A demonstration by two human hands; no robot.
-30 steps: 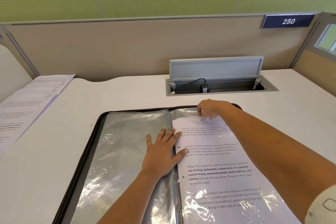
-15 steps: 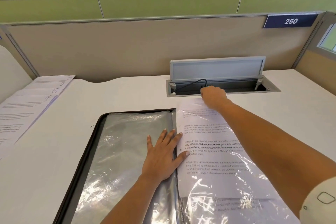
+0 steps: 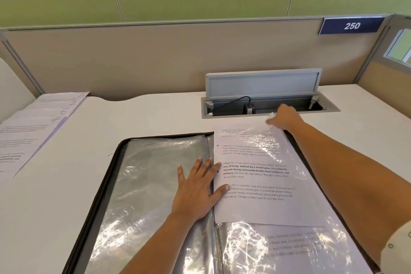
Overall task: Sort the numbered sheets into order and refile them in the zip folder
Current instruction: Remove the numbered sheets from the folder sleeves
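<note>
- Zip folder (image 3: pixel 108 181): laid open on the desk (image 3: pixel 144 118), at 6 o'clock.
- Left hand (image 3: pixel 195 191): fingers spread flat, pressed on the left plastic sleeve (image 3: pixel 155 173) beside the spine.
- Right hand (image 3: pixel 285 119): clamped on the top edge of the printed sheet (image 3: pixel 262 184), at 1 o'clock.
- Numbered sheets (image 3: pixel 33 131): stacked at 9 o'clock.

The left grip (image 3: pixel 195 189) lies flat on the open zip folder (image 3: pixel 121 162). The right grip (image 3: pixel 285 119) pinches a printed sheet (image 3: pixel 262 204) beyond the folder's far edge.
</note>
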